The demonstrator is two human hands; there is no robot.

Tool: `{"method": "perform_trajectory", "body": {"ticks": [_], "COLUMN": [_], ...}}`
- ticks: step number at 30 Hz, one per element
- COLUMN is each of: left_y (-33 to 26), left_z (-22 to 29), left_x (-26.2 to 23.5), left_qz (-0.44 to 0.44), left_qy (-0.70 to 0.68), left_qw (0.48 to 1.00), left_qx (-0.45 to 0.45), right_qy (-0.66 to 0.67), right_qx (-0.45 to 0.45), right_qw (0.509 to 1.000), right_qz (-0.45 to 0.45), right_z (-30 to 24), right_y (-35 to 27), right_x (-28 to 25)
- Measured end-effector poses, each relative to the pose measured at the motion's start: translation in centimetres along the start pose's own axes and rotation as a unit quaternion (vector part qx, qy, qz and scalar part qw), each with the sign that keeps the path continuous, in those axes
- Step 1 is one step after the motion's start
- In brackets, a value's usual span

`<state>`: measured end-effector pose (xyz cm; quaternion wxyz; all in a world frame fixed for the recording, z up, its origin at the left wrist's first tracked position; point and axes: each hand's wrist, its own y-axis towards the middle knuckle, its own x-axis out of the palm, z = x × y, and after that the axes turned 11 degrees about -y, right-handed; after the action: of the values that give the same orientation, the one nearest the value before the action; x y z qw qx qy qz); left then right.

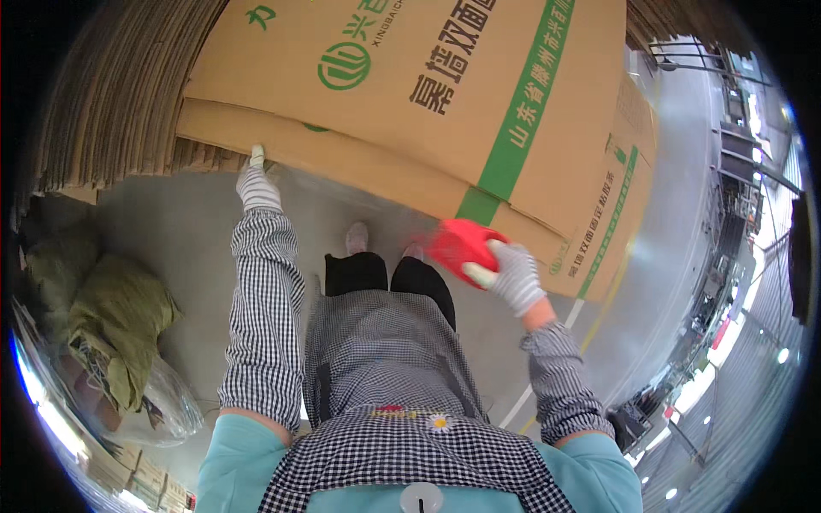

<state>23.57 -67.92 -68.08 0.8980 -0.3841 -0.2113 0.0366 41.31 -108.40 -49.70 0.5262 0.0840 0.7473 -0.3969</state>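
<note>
A large flat brown cardboard box (pixel 385 103) with green printing lies before me, its long flap edge running across toward me. At the left of that edge is my left hand (pixel 258 184), in a striped white glove. Its thumb rests over the flap edge and the other fingers are mostly hidden beneath, closed on the cardboard. My right hand (pixel 515 275), gloved the same way, is closed around a red handheld tool (pixel 462 250). Motion blurs this tool, and its exact kind cannot be made out. It is close to the near edge of the box, right of the middle.
Stacked flat cardboard (pixel 128 94) rises at the far left. More printed cardboard (pixel 611 205) lies to the right. A green sack (pixel 124 321) and clear plastic (pixel 167 406) lie on the grey floor at left. Yellow and white floor lines (pixel 590 329) run at right.
</note>
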Motion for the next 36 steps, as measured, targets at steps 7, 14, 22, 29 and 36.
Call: {"method": "perform_trajectory", "body": {"ticks": [7,14,22,29,36], "left_y": [2.4,2.1,1.5,1.8,5.2], "left_z": [-1.4,-2.7,-2.3,-2.7,-4.3], "left_x": [-1.4,0.8,1.5,1.5,-1.7], "left_qz": [0.028,0.180,0.140,0.218,0.091], "left_qy": [-0.065,0.002,0.047,-0.048,-0.050], "left_qw": [0.997,0.983,0.989,0.975,0.994], "left_qx": [-0.027,0.034,0.014,0.006,0.037], "right_qy": [-0.191,-0.360,-0.140,-0.281,-0.466], "right_qx": [0.223,0.071,0.180,0.104,0.015], "right_qw": [0.928,0.902,0.942,0.924,0.880], "right_qz": [-0.229,-0.225,-0.245,-0.239,-0.088], "right_z": [4.6,3.8,9.8,1.5,2.0], "right_y": [1.9,3.5,3.4,5.9,6.7], "right_x": [0.3,4.2,0.0,0.0,10.0]}}
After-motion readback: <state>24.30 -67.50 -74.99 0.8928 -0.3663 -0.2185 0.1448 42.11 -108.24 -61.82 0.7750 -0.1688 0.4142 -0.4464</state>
